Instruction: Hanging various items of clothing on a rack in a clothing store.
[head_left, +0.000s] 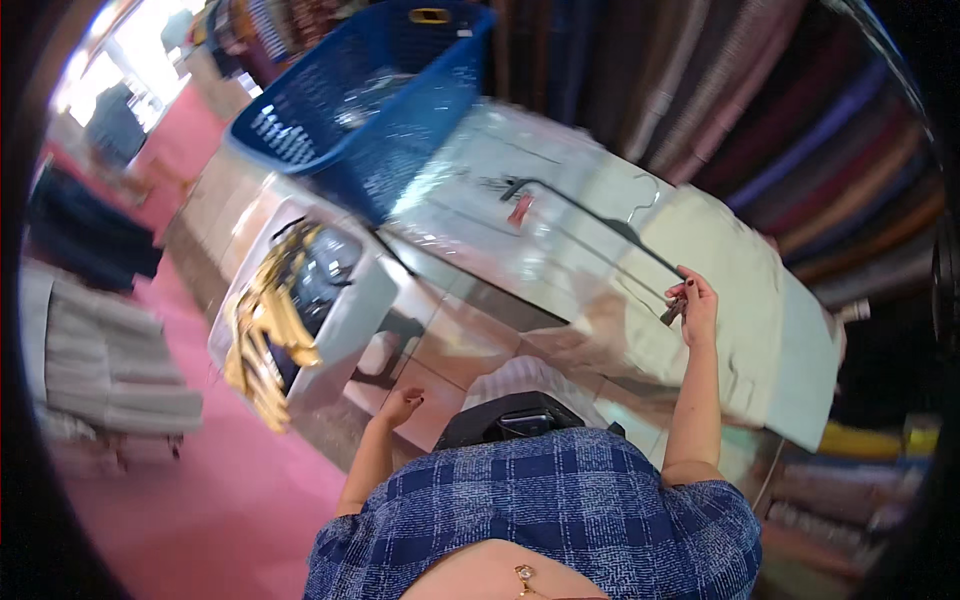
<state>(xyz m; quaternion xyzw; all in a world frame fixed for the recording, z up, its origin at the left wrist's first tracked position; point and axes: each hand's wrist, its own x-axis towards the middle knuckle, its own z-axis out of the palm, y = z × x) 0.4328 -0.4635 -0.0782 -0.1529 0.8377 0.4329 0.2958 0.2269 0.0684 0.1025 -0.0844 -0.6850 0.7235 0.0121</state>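
My right hand (699, 307) grips one end of a dark clip hanger (626, 229) with a metal hook. A reddish clip (519, 211) sits near its far end, and a dark clip (673, 310) hangs just below my fingers. The hanger is over a table covered with pale cloth (697, 255) and a clear plastic-wrapped white item (487, 180). My left hand (401, 407) is low at the left, beside a white bin (352, 330), with nothing visible in it. Its fingers look curled, but blur hides how far.
Yellow and dark hangers (274, 322) stick out over the bin's rim. A blue plastic basket (420, 142) holding clear plastic stands at the table's left end. Hanging garments (810, 142) line the far side. Grey folded cloth (105, 352) lies at the left by the pink floor (225, 495).
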